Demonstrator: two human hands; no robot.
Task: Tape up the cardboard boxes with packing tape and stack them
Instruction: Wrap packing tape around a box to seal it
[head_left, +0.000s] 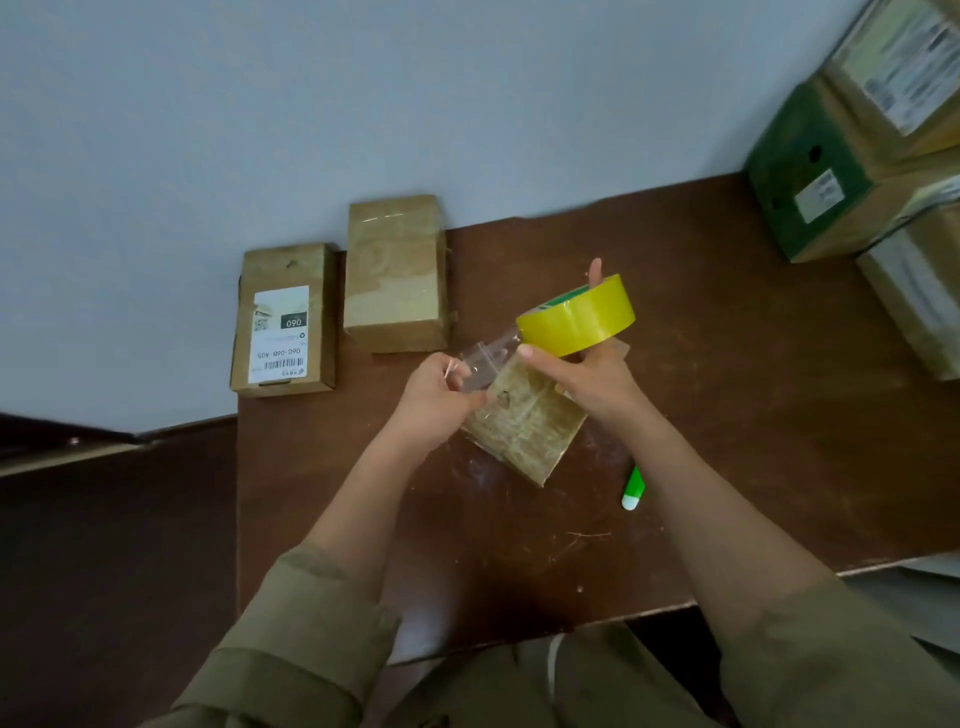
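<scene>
1. Box on brown table, near middle, under both hands, tilted corner toward viewer.
2. Tape roll, yellow, gripped by right hand, fingers through core, held above box.
3. Clear tape strip pulled off roll, free end pinched by left hand.
4. 2 more boxes at far left edge: labelled box, taped box just beside it.
5. Green pen on table, right of box.
6. Bigger cartons stacked far right.
</scene>
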